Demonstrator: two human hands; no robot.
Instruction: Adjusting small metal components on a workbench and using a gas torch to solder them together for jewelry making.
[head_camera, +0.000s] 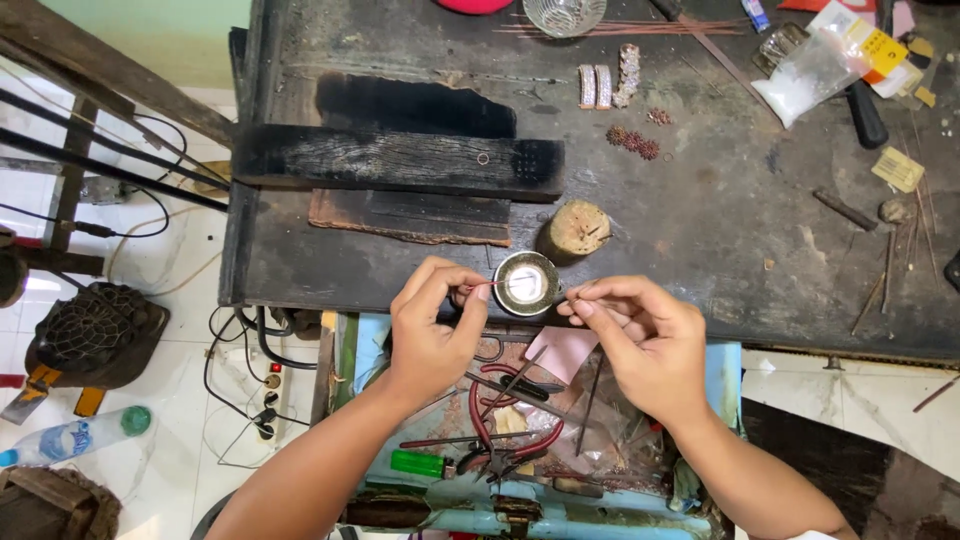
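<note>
Wire (500, 283), thin and reddish, runs across the top of a small round metal dish (527, 284) that sits at the near edge of the dark, scorched workbench (700, 230). Left hand (432, 325) is just left of the dish, thumb and forefinger pinched shut on the wire's left end, the other fingers curled. Right hand (640, 335) is just right of the dish, its fingertips closed in a pinch at the dish's rim; whether they grip the wire's other end is too fine to tell. Just behind the dish, to its right, stands a short round wooden stump (577, 229). Farther behind and to the left lies a charred wooden block (400, 160). Below the dish, under both wrists, an open drawer holds red-handled pliers (500, 420) and a green-handled tool (418, 463)
</note>
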